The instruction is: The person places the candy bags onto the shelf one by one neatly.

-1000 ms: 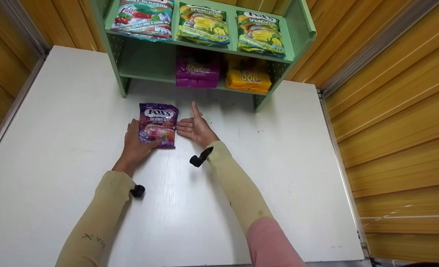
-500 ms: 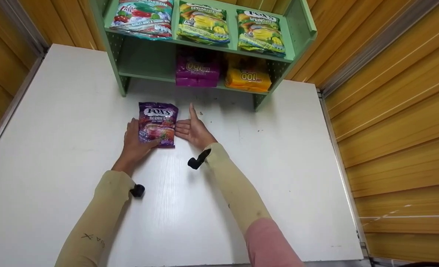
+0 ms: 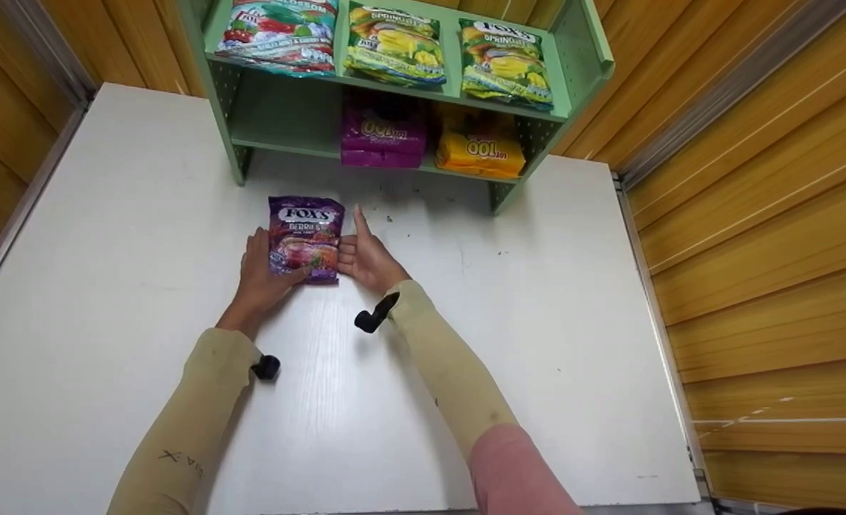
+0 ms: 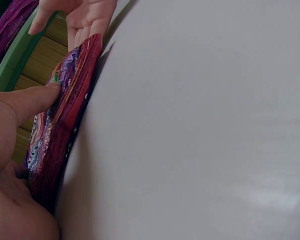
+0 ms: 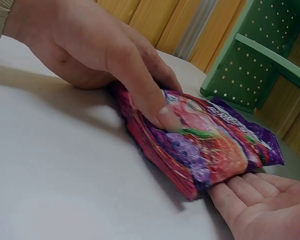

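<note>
A purple bag of Fox's Berries candy [image 3: 307, 230] lies on the white table, its printed front up. My left hand [image 3: 257, 283] grips its left side, thumb [image 5: 162, 117] on the front; the other fingers are partly hidden behind the edge. At the opposite edge, my right hand [image 3: 371, 263] is turned palm up with fingers extended and thumb pointing away. Its fingertips reach the bag's right edge and, in the right wrist view, go partly out of sight beneath it. The left wrist view shows the bag [image 4: 65, 112] edge-on, slightly tilted off the table.
Behind the bag stands a green two-tier shelf [image 3: 394, 84]. Candy bags fill its upper tier: one teal-and-red bag [image 3: 277, 36] and two yellow-green bags [image 3: 396, 46]. Below sit a purple packet [image 3: 382, 136] and a yellow packet [image 3: 480, 149]. Wood-panel walls surround the white table [image 3: 551, 322].
My right hand has shifted slightly left and toward me, its fingertips going further under the bag's right edge. The left hand and bag have stayed nearly still.
</note>
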Available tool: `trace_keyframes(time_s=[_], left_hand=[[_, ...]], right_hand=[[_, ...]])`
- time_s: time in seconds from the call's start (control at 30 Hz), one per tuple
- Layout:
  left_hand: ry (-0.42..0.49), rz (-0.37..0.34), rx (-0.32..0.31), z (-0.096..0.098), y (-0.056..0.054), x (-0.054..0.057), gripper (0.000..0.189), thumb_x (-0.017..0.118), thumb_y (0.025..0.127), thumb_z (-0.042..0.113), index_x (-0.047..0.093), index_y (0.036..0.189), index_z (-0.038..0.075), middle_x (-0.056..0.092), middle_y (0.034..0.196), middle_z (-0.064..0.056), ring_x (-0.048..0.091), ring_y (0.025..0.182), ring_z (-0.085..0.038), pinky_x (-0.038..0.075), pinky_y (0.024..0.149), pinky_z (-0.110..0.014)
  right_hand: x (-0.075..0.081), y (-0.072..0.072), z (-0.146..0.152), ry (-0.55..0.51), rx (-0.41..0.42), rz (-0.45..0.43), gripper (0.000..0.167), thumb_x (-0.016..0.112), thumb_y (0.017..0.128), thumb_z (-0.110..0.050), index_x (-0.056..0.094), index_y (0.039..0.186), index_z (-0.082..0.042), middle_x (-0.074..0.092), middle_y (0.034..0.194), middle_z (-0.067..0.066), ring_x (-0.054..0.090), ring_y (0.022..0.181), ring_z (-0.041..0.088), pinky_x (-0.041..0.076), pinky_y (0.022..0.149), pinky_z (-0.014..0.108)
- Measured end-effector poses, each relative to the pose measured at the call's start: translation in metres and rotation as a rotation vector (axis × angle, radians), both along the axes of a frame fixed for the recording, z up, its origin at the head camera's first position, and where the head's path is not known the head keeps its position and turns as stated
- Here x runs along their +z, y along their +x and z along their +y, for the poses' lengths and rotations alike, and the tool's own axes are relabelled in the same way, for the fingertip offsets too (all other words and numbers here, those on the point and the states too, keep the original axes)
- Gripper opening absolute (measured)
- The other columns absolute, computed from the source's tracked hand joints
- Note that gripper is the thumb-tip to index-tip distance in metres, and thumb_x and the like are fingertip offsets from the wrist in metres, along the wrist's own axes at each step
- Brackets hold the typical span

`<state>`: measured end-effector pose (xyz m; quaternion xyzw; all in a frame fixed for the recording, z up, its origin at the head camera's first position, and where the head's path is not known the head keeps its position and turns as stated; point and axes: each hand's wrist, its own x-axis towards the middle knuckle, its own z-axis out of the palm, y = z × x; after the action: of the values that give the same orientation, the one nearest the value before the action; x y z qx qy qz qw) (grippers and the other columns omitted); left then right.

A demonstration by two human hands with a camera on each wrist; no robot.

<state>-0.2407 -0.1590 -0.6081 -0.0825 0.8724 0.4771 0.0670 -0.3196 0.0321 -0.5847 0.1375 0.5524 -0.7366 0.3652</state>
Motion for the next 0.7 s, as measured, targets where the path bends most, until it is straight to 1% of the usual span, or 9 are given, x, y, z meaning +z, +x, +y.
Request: trace_keyframes(time_s=[0.03,0.07,0.1,0.13,0.2,0.27,0.37,0.57,0.7], left_hand=[[0.005,-0.003,0.004,0.000,0.000,0.000,0.106,0.069,0.087,0.037,-0.005,0.155,0.005,-0.007,0.163,-0.018,-0.009,0.150,-0.036,0.001,0.123,-0.052],[0.009,-0.004,0.007,0.000,0.000,0.000,0.106,0.070,0.087,0.037,-0.005,0.155,0.006,-0.007,0.163,-0.018,-0.009,0.150,-0.036,0.002,0.123,-0.052],[0.014,-0.006,0.009,0.000,0.000,0.000,0.106,0.069,0.087,0.037,-0.005,0.155,0.006,-0.007,0.163,-0.018,-0.009,0.150,-0.037,0.002,0.123,-0.053],[0.017,-0.008,0.011,0.000,0.001,0.000,0.106,0.069,0.087,0.037,-0.006,0.155,0.007,-0.008,0.163,-0.018,-0.009,0.150,-0.037,0.002,0.123,-0.053],[0.024,-0.011,0.012,-0.001,0.001,0.000,0.106,0.069,0.087,0.037,-0.006,0.155,0.008,-0.008,0.162,-0.019,-0.008,0.150,-0.037,0.002,0.123,-0.053],[0.030,-0.009,0.011,-0.001,0.001,0.000,0.106,0.069,0.087,0.037,-0.006,0.155,0.008,-0.009,0.162,-0.019,-0.008,0.150,-0.038,0.002,0.123,-0.054],[0.038,-0.005,0.008,-0.002,0.002,0.001,0.106,0.069,0.087,0.037,-0.006,0.155,0.008,-0.009,0.162,-0.020,-0.008,0.150,-0.039,0.002,0.122,-0.056],[0.050,0.005,0.009,-0.002,0.002,0.000,0.106,0.070,0.087,0.036,-0.005,0.156,0.007,-0.008,0.162,-0.020,-0.008,0.150,-0.039,0.002,0.122,-0.056],[0.050,0.005,0.015,-0.002,0.001,-0.002,0.106,0.070,0.086,0.036,-0.005,0.156,0.007,-0.007,0.162,-0.019,-0.008,0.150,-0.038,0.003,0.122,-0.056]], right_hand=[[-0.001,0.001,-0.002,0.002,0.000,0.003,0.102,0.032,0.090,-0.074,0.017,0.151,0.006,0.029,0.154,0.026,0.036,0.142,0.032,0.036,0.116,0.040],[-0.001,0.002,-0.005,0.002,-0.003,0.004,0.100,0.033,0.090,-0.074,0.026,0.147,0.009,0.043,0.144,0.024,0.048,0.132,0.028,0.042,0.110,0.036],[-0.002,0.002,-0.007,0.001,-0.008,0.011,0.096,0.034,0.091,-0.073,0.036,0.140,0.009,0.054,0.130,0.020,0.056,0.117,0.022,0.047,0.101,0.031],[-0.002,0.003,-0.009,-0.001,-0.014,0.019,0.090,0.036,0.091,-0.072,0.046,0.130,0.008,0.060,0.113,0.014,0.059,0.099,0.016,0.050,0.089,0.027],[-0.004,0.005,-0.012,-0.034,-0.027,0.035,0.074,0.040,0.091,-0.069,0.057,0.109,0.000,0.060,0.088,0.004,0.053,0.074,0.010,0.049,0.071,0.022],[-0.005,0.007,-0.015,-0.077,-0.038,0.052,0.060,0.043,0.093,-0.065,0.059,0.093,-0.008,0.056,0.075,-0.001,0.047,0.063,0.008,0.046,0.062,0.020],[-0.007,0.010,-0.019,-0.124,-0.056,0.077,0.051,0.047,0.095,-0.058,0.063,0.093,-0.010,0.067,0.082,0.001,0.060,0.067,0.009,0.055,0.065,0.023],[-0.009,0.014,-0.023,-0.104,-0.102,0.105,0.039,0.056,0.095,-0.046,0.066,0.091,-0.008,0.067,0.081,0.001,0.063,0.069,0.009,0.055,0.065,0.021],[-0.012,0.017,-0.025,-0.110,-0.110,0.136,0.027,0.062,0.094,-0.031,0.070,0.103,-0.007,0.071,0.094,0.005,0.069,0.083,0.014,0.059,0.081,0.026]])
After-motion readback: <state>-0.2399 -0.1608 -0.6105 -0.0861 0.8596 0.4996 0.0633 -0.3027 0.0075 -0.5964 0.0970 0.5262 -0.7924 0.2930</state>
